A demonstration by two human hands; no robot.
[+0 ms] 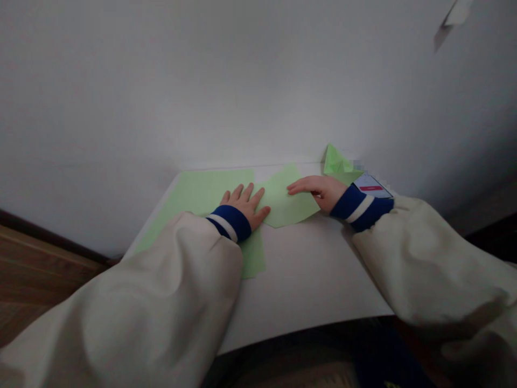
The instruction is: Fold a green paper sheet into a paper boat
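A light green folded paper piece lies on the white table between my hands. My left hand lies flat with its fingers stretched out, pressing on the folded piece's left edge and on the large green sheet beneath. My right hand rests on the folded piece's upper right part, fingers extended and pointing left. Both arms wear cream sleeves with blue and white cuffs.
A small folded green paper figure stands at the table's back right, against the white wall. A phone with a red bar on its screen lies beside my right wrist. Wooden floor shows at left.
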